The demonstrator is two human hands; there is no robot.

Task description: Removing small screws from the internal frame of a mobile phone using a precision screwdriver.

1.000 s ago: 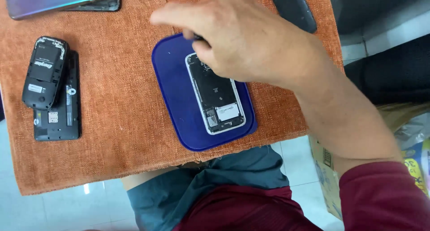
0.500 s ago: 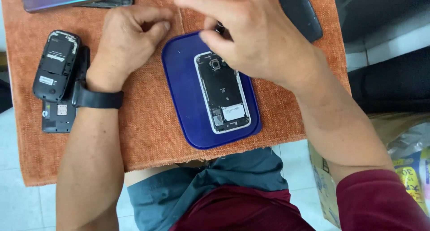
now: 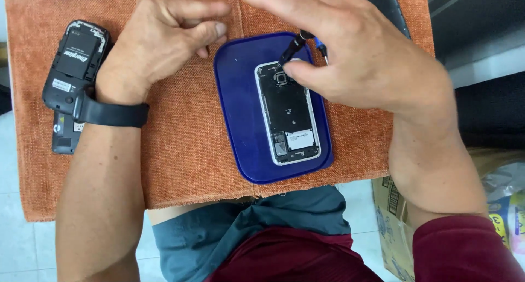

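Head view: opened phone (image 3: pixel 288 113) on blue tray (image 3: pixel 240 118), light, rigid, fragile inside, best held by edges; right hand (image 3: pixel 361 63) pinching screwdriver (image 3: pixel 290 50), left hand (image 3: pixel 158 39) loosely curled, empty.

I see my right hand (image 3: pixel 366 69) pinching a small screwdriver (image 3: pixel 290 51), tip down on the opened phone (image 3: pixel 288 113) inside the blue tray (image 3: pixel 235 107). My left hand (image 3: pixel 158 41) rests curled left of the tray, on the orange cloth (image 3: pixel 180 151).
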